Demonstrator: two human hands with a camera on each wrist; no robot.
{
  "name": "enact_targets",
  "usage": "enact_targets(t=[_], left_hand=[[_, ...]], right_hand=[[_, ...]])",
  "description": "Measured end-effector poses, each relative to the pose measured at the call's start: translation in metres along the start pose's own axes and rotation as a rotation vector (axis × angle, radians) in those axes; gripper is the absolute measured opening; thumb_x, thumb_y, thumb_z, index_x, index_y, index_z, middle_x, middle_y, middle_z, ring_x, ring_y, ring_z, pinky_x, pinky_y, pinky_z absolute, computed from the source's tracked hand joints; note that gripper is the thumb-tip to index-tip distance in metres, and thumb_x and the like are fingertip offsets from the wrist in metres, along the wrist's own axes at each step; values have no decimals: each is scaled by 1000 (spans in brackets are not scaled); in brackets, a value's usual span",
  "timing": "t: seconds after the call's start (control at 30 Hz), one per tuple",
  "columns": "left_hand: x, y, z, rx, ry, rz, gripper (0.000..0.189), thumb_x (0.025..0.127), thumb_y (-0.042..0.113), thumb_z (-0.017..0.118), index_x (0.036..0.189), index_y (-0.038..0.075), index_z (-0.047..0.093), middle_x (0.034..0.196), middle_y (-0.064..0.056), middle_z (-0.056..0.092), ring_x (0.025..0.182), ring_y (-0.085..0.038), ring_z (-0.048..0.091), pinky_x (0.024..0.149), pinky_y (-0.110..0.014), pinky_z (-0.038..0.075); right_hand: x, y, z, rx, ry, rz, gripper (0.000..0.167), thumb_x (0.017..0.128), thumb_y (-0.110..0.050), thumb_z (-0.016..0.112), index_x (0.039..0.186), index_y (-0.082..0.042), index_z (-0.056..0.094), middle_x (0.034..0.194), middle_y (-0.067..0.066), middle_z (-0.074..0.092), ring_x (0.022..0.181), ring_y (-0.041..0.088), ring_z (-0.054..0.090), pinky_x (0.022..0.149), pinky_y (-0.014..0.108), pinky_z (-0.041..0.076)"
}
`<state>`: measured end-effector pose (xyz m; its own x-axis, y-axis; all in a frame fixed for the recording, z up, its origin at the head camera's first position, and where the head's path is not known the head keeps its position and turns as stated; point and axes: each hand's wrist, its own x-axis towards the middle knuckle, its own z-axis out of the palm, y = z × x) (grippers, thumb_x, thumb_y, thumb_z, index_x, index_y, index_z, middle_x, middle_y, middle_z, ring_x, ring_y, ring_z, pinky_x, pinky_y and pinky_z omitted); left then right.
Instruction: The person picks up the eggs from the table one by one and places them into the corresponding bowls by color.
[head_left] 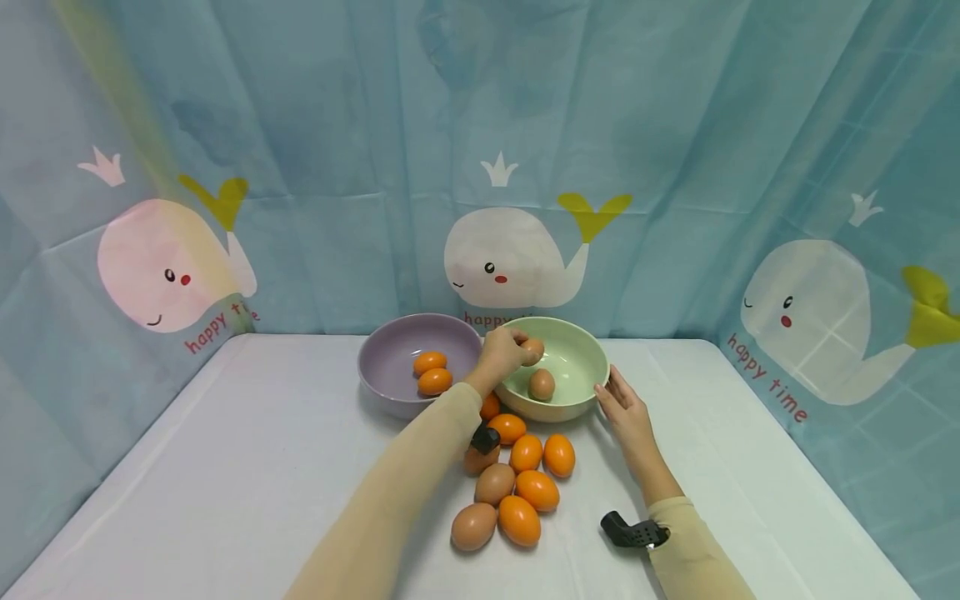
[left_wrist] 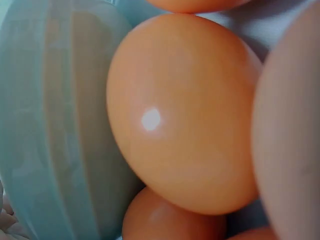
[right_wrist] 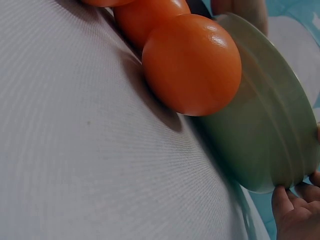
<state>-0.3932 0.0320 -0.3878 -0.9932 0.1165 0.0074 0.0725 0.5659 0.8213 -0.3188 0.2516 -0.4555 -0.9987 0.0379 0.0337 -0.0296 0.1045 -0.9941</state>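
Note:
My left hand (head_left: 501,357) reaches over the light green bowl (head_left: 592,358) and pinches a brown egg (head_left: 533,352) above its left side. Another brown egg (head_left: 542,384) lies inside that bowl. My right hand (head_left: 624,412) rests its extended fingertips against the bowl's right side; in the right wrist view the fingers (right_wrist: 283,207) touch the outer wall. Left of it stands a purple bowl (head_left: 382,367) with two orange eggs (head_left: 435,382) in it. Close below my left wrist, a large orange egg (left_wrist: 182,115) fills the left wrist view.
In front of the bowls, several orange eggs (head_left: 537,491) and brown eggs (head_left: 474,527) lie close together on the white tablecloth (head_left: 262,467). A blue curtain (head_left: 337,167) printed with whales hangs behind the table and along both sides.

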Motion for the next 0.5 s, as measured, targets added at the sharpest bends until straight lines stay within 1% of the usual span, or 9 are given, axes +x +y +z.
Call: enact_targets(t=[0.2, 0.27, 0.43, 0.5], left_hand=[[4, 0, 3, 27, 2, -1, 42, 86, 10, 76, 126, 1, 66, 129, -13, 67, 121, -27, 61, 105, -41, 51], [5, -1, 3, 45, 7, 5, 39, 85, 9, 76, 122, 1, 68, 126, -13, 68, 117, -26, 62, 103, -40, 52], [8, -3, 6, 96, 1, 26, 32, 81, 8, 78, 112, 0, 72, 115, -12, 71, 102, -24, 62, 97, -37, 54], [8, -3, 8, 116, -7, 27, 33, 81, 8, 79, 111, 0, 71, 114, -13, 71, 100, -23, 62, 96, -37, 55]], right_hand=[[1, -1, 0, 9, 7, -5, 68, 104, -29, 53, 160, -13, 18, 166, 3, 19, 154, 17, 19, 118, 31, 29], [1, -1, 1, 9, 6, -8, 69, 103, -30, 53, 160, -12, 17, 166, 4, 18, 154, 18, 19, 117, 31, 29], [0, 0, 1, 15, 5, -16, 70, 103, -30, 54, 159, -11, 18, 166, 7, 18, 154, 21, 18, 116, 30, 29], [-1, 0, 1, 14, 4, -18, 69, 103, -30, 54, 159, -10, 17, 166, 7, 18, 154, 21, 18, 116, 30, 29]])
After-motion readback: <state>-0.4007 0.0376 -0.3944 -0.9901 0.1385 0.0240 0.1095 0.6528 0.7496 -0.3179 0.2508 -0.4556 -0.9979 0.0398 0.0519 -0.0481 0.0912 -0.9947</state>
